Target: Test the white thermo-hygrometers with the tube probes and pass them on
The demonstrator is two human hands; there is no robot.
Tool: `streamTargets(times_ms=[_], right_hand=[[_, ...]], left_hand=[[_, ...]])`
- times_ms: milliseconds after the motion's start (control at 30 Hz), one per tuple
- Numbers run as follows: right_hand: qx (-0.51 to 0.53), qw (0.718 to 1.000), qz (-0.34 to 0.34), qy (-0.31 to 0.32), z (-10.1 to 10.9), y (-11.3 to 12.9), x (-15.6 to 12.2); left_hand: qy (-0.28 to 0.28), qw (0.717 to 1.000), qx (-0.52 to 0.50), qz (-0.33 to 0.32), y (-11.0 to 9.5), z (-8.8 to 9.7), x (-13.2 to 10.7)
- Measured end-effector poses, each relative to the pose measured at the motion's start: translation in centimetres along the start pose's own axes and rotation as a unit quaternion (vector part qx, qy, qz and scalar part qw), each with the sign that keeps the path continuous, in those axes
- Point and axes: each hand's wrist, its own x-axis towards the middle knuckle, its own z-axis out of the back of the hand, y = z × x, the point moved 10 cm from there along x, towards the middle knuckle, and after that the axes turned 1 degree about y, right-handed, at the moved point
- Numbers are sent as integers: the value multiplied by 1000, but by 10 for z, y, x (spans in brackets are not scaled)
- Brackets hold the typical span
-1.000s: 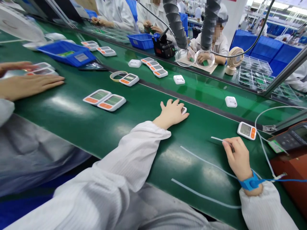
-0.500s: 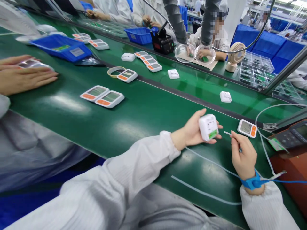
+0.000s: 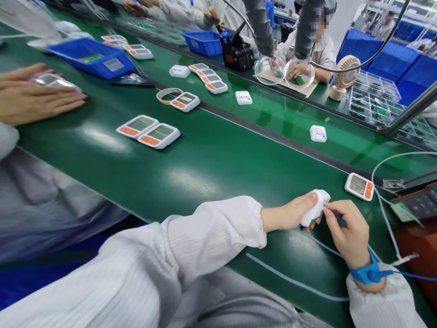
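Observation:
Tilted on its side, a small white plastic device with a bit of green at its lower edge is gripped by my left hand, thumb on top. My right hand, wearing a blue wrist strap, is pinched closed right against the device's right side. The thin white stick seen in its fingers a moment ago is mostly hidden now. Just beyond my right hand lies a white device with a lit display and orange buttons. Pale cables run over the green table below my hands.
Two display devices lie to the left, near a tape roll and a blue tray. A co-worker's hands hold another at far left. White units sit on the green strip behind. An orange-brown instrument stands at right.
My left hand has moved right and down and turned the device on its side. The device and my right fingertips, formerly apart, now meet. The view has shifted slightly.

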Motion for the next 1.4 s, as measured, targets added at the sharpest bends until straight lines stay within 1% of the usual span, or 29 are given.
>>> streamTargets(times_ms=[100,200,433,667,867,1133,1400], right_hand=[[22,1000,4,5,2,5,1],[22,1000,0,14,3,9,2],[37,999,-21,29,0,8,2],[77,995,-45,39,-4,3,-2],[75,995,-50,33,-4,4,-2],[82,993,-81,37,-5,0,-3],[92,992,-82,37,-6,0,-4]], left_hand=[[-12,1000,18,-2,-2,0,-2],[-18,999,41,-7,-4,0,-2],[-32,997,70,1,-5,1,-4],[-28,996,79,1,-6,-1,-4],[-30,995,93,0,-7,-1,-5],[-29,996,86,-2,-7,0,-5],[-22,996,87,1,-7,-2,-6]])
